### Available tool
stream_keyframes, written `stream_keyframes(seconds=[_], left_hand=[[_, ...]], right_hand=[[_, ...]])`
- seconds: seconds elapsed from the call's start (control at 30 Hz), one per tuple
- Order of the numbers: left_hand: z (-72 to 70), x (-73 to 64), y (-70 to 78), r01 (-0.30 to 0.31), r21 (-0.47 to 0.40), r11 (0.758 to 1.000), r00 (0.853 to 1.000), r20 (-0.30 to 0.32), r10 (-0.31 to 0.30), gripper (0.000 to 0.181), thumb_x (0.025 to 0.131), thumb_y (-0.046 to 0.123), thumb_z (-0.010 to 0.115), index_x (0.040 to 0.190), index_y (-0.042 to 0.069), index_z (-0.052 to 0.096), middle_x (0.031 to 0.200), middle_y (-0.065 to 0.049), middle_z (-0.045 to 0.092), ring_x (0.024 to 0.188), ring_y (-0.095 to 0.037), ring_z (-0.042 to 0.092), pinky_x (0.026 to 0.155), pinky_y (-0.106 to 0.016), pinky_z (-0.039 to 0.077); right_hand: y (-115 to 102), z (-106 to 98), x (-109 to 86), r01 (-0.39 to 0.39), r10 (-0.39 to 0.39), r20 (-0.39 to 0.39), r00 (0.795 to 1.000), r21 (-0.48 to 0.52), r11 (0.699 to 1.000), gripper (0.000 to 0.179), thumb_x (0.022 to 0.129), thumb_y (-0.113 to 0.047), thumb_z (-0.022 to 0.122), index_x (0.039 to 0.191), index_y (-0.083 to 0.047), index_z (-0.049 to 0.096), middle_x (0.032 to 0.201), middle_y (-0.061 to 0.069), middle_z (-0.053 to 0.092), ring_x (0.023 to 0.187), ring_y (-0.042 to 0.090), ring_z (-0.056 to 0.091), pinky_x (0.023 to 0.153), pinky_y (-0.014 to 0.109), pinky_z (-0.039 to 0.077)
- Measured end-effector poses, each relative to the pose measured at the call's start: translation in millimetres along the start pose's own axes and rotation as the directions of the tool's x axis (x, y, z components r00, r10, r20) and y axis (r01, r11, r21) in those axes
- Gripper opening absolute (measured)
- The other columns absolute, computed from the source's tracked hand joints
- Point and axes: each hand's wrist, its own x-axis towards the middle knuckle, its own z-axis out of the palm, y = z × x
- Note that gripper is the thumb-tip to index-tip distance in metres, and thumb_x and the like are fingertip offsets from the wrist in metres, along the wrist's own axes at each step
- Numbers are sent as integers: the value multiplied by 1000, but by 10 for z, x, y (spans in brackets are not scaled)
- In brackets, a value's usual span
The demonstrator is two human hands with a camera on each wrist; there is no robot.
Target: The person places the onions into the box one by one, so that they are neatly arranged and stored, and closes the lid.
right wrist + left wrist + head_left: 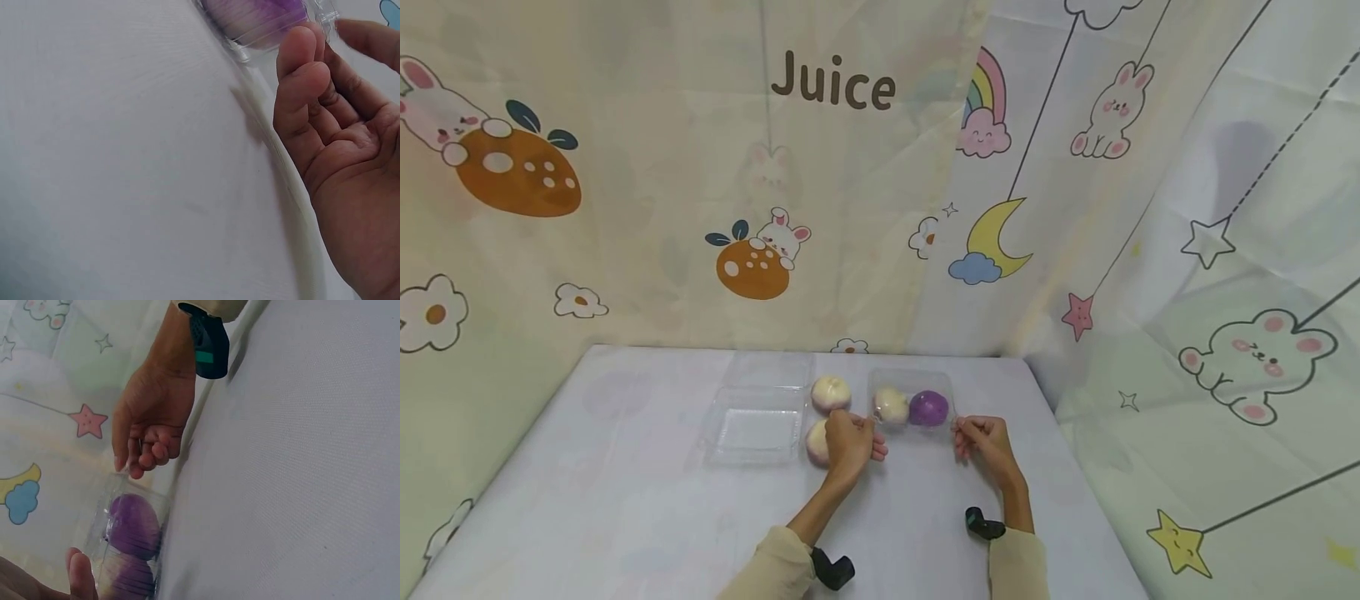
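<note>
A clear plastic box [912,377] holds two round turnips, a pale one [891,406] and a purple one [928,408]. At the box's near left corner, my left hand [850,446] pinches the rim between thumb and finger. My right hand [988,446] pinches the near right corner, its other fingers loosely bent below, as the left wrist view shows. Beside the left hand sits another pale turnip [817,442], partly covered by that hand. Behind it lies one more pale turnip [831,392].
An open clear plastic box [758,429] stands left of the loose turnips, its lid [771,367] folded back. The white table [625,500] ends at printed curtains [662,167] behind and at the right.
</note>
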Motion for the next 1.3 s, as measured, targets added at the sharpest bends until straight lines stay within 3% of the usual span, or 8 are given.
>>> stream_keyframes(seconds=[0.3, 0.5, 0.7, 0.8, 0.9, 1.0, 1.17, 1.3], left_hand=[[-61, -76, 69, 9, -19, 1000, 1000, 11, -8, 28, 106, 2, 61, 107, -25, 70, 72, -26, 77, 48, -23, 74, 47, -37, 64], [-119, -184, 179, -74, 28, 997, 997, 6, 74, 37, 111, 11, 57, 101, -21, 71, 69, -21, 77, 46, -22, 73, 44, -37, 62], [-262, -230, 319, -171, 148, 974, 980, -73, 183, 30, 108, 13, 63, 92, -8, 77, 63, -12, 75, 39, -16, 66, 38, -31, 57], [-387, -215, 388, -227, 265, 937, 957, -119, 266, 28, 105, 14, 67, 83, 1, 79, 61, -7, 74, 41, -11, 65, 43, -27, 56], [-551, -187, 444, -272, 380, 884, 923, -158, 351, 27, 103, 17, 70, 82, 5, 80, 64, -4, 76, 49, -12, 68, 53, -31, 56], [-738, -172, 488, -295, 484, 824, 884, -190, 428, 26, 104, 20, 71, 86, 4, 82, 73, -8, 80, 59, -18, 74, 62, -41, 60], [-1103, -149, 563, -302, 622, 722, 805, -240, 543, 25, 104, 21, 70, 92, 4, 82, 75, -9, 80, 62, -25, 75, 56, -43, 56], [-1415, -78, 629, -266, 657, 705, 770, -296, 566, 25, 104, 21, 69, 95, 3, 83, 75, -11, 80, 65, -30, 76, 53, -39, 48]], right_hand=[[-8, 70, -37, -50, 59, -129, 990, 72, 996, 48, 111, -25, 66, 103, 22, 71, 72, 7, 74, 57, 13, 67, 51, 22, 57], [4, 73, -64, 3, 19, -187, 982, 117, 993, 49, 111, -24, 66, 105, 25, 69, 73, 8, 72, 58, 14, 68, 50, 24, 58], [1, 57, -84, 35, -12, -220, 976, 104, 994, 48, 111, -24, 67, 107, 24, 69, 78, 16, 73, 61, 15, 68, 53, 25, 60], [-24, 46, -100, 60, -37, -244, 969, 85, 995, 47, 111, -23, 66, 109, 24, 68, 83, 24, 75, 63, 18, 70, 56, 26, 62], [-48, 35, -103, 74, -49, -272, 961, 82, 994, 45, 110, -21, 67, 111, 24, 68, 87, 26, 77, 66, 19, 73, 60, 27, 64], [-72, 30, -100, 82, -56, -296, 954, 76, 994, 41, 110, -18, 68, 114, 23, 69, 89, 22, 80, 70, 18, 77, 66, 27, 66], [-84, -9, -74, 108, -71, -318, 945, 101, 989, 36, 107, -13, 70, 117, 23, 69, 94, 22, 81, 76, 15, 80, 74, 29, 69], [-103, -56, -50, 140, -97, -321, 942, 113, 984, 37, 106, -11, 71, 119, 24, 67, 94, 20, 82, 78, 14, 81, 77, 28, 69]])
